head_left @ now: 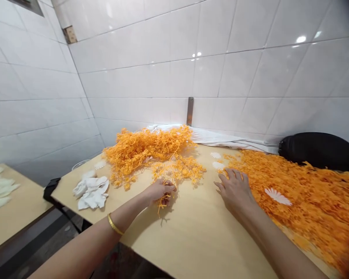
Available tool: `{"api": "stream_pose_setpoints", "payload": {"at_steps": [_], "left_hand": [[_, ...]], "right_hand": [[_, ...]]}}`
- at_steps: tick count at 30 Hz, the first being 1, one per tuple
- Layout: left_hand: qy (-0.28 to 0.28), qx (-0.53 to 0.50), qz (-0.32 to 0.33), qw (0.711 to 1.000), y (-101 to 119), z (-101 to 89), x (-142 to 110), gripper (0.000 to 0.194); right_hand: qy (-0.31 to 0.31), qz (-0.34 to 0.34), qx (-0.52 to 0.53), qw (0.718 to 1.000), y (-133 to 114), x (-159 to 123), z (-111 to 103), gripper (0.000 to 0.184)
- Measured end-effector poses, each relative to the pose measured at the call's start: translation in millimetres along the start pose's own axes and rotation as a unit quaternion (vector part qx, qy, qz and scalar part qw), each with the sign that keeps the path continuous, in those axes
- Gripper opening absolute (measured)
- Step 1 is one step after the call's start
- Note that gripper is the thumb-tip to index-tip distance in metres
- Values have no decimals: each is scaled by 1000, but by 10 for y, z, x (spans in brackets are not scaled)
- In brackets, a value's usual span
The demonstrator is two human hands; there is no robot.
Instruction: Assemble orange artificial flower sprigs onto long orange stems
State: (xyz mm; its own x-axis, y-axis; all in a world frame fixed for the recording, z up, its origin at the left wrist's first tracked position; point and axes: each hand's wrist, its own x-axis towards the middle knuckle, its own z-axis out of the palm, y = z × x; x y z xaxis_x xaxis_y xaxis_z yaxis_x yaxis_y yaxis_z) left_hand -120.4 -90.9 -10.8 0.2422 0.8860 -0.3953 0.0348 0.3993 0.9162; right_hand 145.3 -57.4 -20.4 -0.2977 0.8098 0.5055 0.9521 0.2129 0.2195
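The left hand (pixel 163 190) held a bunch of orange stems (pixel 178 168) above the bench (pixel 192 232). The right hand (pixel 235 188) was at the edge of the orange pile (pixel 314 197), near two white petals (pixel 218 165). White cloths (pixel 93 192) lay at the left side.

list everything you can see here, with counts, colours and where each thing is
orange sprig bunch: one, orange, in left hand
orange heaps: two, orange, back left and right
daisy-like pieces: several, white, among and beside heaps
crumpled material: count unclear, white, table's left
long cloth: one, white, along wall
bulky item: one, black, back right
upright strip: one, brown, at wall
tables: two, light wood, centre and left
flat pieces: several, pale, left table
tiled walls: two, white, behind and left
bangle: one, gold, left wrist
left hand: one, centre
right hand: one, beside right heap
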Motion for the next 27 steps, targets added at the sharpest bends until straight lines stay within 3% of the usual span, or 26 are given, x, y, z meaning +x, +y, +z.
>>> {"api": "stream_pose_setpoints", "payload": {"at_steps": [3, 8, 11, 16, 20, 23, 27], "left_hand": [[17, -8, 2, 1000, 29, -25, 19, 27], [48, -23, 6, 999, 73, -121, 16, 25], [77, 0, 25, 997, 70, -237, 33, 22], [117, 54, 54, 990, 87, -420, 101, 19], [129, 138, 64, 980, 72, -436, 107, 15], [175, 284, 129, 934, 10, -338, 50, 14], [204, 489, 197, 825, -71, -66, -69, 23]], "right_hand": [[20, -53, 65, 996, -241, 136, -93, 31], [-39, -99, 127, 986, -529, 332, 59, 47], [-23, -91, 150, 984, -569, 416, 90, 32], [55, -90, 239, 965, -514, 549, -107, 20], [11, -81, 297, 951, -571, 517, -67, 20], [-12, -89, 306, 948, -724, 433, 31, 23], [10, -23, 379, 925, -980, 397, -24, 27]]}}
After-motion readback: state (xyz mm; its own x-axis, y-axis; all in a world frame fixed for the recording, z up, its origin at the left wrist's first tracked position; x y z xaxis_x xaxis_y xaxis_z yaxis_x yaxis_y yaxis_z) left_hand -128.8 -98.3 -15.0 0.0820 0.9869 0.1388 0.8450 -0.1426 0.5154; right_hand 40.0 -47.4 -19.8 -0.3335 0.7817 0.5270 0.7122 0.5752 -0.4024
